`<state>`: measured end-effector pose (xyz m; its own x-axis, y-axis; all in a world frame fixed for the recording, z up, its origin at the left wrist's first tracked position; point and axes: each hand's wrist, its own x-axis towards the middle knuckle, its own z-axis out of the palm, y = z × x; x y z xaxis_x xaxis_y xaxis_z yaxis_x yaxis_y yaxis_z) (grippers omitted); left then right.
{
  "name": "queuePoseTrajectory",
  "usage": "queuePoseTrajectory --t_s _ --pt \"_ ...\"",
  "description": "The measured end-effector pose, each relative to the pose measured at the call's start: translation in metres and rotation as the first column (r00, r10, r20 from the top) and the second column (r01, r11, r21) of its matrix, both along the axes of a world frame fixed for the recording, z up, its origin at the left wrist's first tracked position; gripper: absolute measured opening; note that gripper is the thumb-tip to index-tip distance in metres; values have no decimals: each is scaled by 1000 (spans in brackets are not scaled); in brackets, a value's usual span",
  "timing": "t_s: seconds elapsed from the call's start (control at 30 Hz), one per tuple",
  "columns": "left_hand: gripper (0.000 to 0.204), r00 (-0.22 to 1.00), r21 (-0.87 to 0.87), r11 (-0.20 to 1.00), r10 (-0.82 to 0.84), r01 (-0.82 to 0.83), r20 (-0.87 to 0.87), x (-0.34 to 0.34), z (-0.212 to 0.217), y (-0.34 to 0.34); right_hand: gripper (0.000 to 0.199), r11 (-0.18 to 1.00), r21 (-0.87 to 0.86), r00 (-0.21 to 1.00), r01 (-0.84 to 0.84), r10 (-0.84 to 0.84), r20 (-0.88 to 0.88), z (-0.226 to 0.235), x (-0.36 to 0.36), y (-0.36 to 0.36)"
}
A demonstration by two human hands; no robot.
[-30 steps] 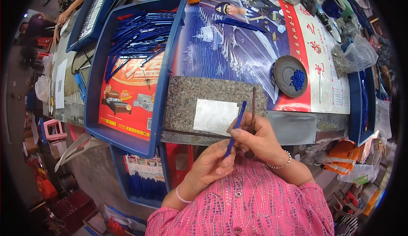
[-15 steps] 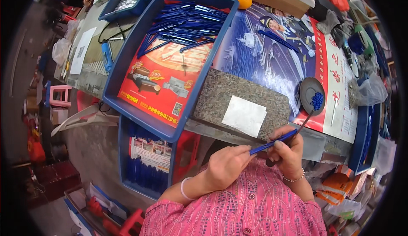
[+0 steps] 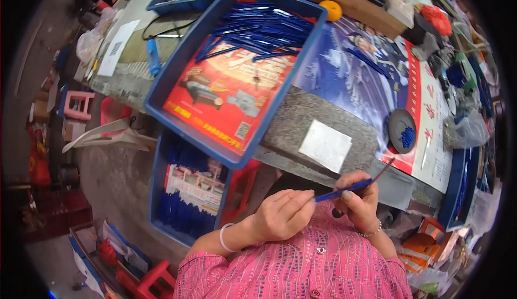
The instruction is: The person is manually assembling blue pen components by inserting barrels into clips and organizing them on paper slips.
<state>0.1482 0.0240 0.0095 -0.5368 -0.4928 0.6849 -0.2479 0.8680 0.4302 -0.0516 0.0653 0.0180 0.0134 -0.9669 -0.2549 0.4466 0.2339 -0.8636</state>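
My left hand [image 3: 284,214] pinches the left end of a slim blue strip-like piece [image 3: 329,195], perhaps tweezers. My right hand [image 3: 358,205] grips the other end along with a thin dark rod tool [image 3: 384,170], whose tip points up and away to the right. The rod's thick dark end shows below the right fingers. Beyond that hand stands a round dark dish [image 3: 396,122] holding many small blue bits [image 3: 407,137]. A large blue tray [image 3: 202,144] at the back left holds a pile of similar slim blue pieces [image 3: 258,27].
White paper [image 3: 325,145] lies on a speckled stone slab [image 3: 293,113]. More blue pieces [image 3: 368,62] lie on the poster [image 3: 334,57], near an orange fruit [image 3: 330,10]. A lower blue bin [image 3: 155,202] sits under the tray. Plastic bags [image 3: 467,127] crowd the right edge.
The view has shifted, so the table appears further right. The rod's tip has come away from the bits in the dish and now sits short of it. Both hands keep the blue piece.
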Motion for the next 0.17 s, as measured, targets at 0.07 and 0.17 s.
queuePoseTrajectory --t_s 0.07,0.17 --pt "25 997 113 993 -25 16 78 15 -1 7 14 993 11 979 -114 114 -169 3 6 -1" --pt "34 994 178 980 72 -85 80 54 -35 34 25 937 -143 861 -318 222 -458 -9 16 -3"
